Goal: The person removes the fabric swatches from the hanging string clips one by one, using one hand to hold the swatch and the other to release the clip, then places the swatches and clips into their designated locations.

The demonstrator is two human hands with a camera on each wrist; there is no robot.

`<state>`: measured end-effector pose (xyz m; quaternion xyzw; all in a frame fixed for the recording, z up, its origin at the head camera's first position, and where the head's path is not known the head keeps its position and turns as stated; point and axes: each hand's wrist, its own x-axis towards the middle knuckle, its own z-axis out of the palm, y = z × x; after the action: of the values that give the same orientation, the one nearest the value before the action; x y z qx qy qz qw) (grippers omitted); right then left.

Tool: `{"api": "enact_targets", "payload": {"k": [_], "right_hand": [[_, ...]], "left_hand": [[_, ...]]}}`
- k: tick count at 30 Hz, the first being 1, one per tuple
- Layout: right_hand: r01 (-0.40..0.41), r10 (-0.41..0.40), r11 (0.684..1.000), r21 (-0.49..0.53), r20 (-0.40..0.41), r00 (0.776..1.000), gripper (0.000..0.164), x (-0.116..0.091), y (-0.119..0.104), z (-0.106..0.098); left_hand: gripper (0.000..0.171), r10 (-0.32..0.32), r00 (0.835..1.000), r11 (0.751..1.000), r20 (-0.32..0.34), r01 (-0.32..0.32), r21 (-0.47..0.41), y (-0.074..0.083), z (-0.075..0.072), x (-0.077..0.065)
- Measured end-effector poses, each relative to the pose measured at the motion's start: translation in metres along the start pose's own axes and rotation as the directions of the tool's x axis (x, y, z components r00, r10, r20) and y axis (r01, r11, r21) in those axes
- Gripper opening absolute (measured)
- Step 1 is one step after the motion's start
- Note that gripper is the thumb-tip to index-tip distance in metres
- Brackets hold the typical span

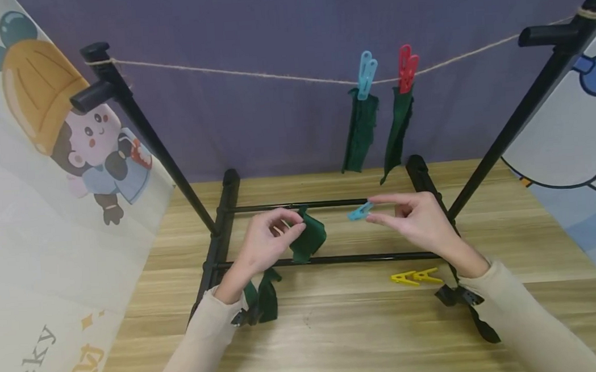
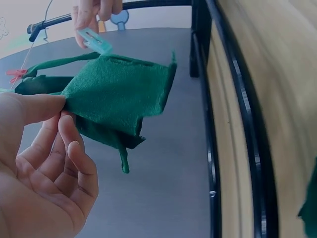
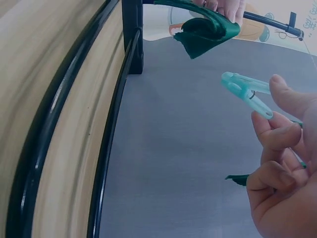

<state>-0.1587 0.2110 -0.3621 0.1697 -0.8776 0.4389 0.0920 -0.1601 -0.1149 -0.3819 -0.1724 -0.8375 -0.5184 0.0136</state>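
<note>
The wooden counter point(image 1: 338, 334) is being taken up by a black frame point(image 1: 359, 258), between whose posts a sagging string point(image 1: 229, 72) is being held. Below it, well apart, the left hand point(image 1: 267, 236) and right hand point(image 1: 418, 218) are being kept busy. A green cloth point(image 1: 308, 239) is being pinched near one edge between left thumb and finger, clear of the string. Two other green strips are being hung from the string by a blue clip point(image 1: 365, 76) and a red clip point(image 1: 406, 68). A light-blue clip point(image 1: 359, 211) is being gripped by its handles between right thumb and fingertip, its nose apparently unopened. Two yellow clips point(image 1: 403, 278) are being left on the counter.

The cloth is probably being put at risk of folding or dropping, because only a small part is being pinched. The light-blue clip could be sent flying if its handles are being squeezed off-centre.
</note>
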Motion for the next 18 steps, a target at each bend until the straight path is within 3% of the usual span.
{"api": "enact_targets", "payload": {"k": [5, 12, 18], "right_hand": [[-0.016, 0.016, 1.0, -0.005, 0.007, 1.0, 0.034, -0.004, 0.004, 0.002], [-0.023, 0.023, 1.0, 0.001, 0.014, 1.0, 0.035, -0.01, 0.007, 0.003], [-0.047, 0.047, 0.999, -0.001, 0.01, 0.999, 0.035, -0.015, 0.01, 0.002]], "left_hand": [[0.008, 0.002, 1.0, 1.0, 0.026, -0.002, 0.004, -0.005, 0.004, -0.005], [0.008, 0.009, 1.0, 1.0, 0.011, -0.009, -0.02, -0.011, 0.008, -0.01], [0.023, -0.012, 1.0, 0.998, 0.017, 0.013, -0.055, -0.016, 0.011, -0.012]]}}
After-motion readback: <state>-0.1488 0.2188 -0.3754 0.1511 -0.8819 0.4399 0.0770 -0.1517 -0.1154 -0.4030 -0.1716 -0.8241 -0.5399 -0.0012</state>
